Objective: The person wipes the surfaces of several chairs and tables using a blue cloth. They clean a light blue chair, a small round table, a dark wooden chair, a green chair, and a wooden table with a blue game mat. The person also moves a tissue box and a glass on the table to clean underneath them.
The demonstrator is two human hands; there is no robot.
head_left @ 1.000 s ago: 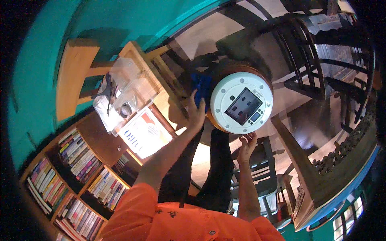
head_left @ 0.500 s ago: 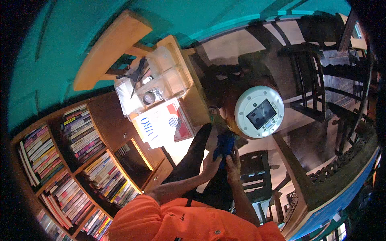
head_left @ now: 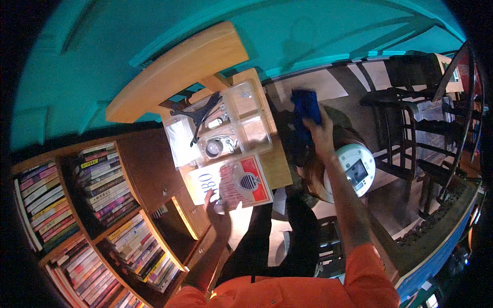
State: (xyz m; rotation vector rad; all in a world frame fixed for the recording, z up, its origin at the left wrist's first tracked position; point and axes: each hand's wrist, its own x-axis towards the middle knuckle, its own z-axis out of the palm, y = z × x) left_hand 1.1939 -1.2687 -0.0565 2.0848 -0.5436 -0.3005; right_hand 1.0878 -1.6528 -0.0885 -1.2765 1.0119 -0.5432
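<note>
Standing at the bookshelf (head_left: pixel 97 190), left hand (head_left: pixel 218 218) rests on the near edge of the red-and-white box (head_left: pixel 231 182) atop the crowded wooden stand (head_left: pixel 272 164); finger spread unclear. Right hand (head_left: pixel 321 131), closed around a blue cloth (head_left: pixel 305 110), hangs over open floor beside the round white device (head_left: pixel 352 169).

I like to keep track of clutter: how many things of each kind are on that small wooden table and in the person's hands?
Blue cloth, in the right hand: 1
Red and white booklet, under the left hand: 1
Clear compartment tray: 1
Black stand lying on the tray: 1
Total: 4
The small items inside the tray are too unclear to count.
</note>
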